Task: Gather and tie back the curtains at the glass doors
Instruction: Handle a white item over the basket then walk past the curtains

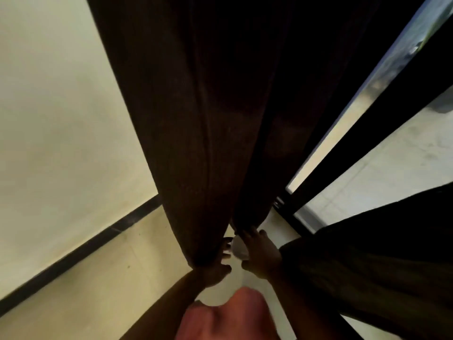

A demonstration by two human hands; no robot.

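Note:
A dark brown curtain (pixel 191 123) hangs from the top of the view, gathered into thick folds that narrow toward its lower end. My left hand (pixel 217 268) curls around the left bunch of folds near the hem. My right hand (pixel 259 251) grips the right bunch, fingertips on the fabric. A small pale object (pixel 239 249) shows between the two hands; what it is I cannot tell. A second dark curtain panel (pixel 382 261) hangs at the lower right, over my right forearm.
A cream wall (pixel 61 123) with a dark skirting strip (pixel 81 251) fills the left. The black-framed glass door (pixel 362 148) runs up the right, with bright paving outside. The pale floor (pixel 127 273) lies below.

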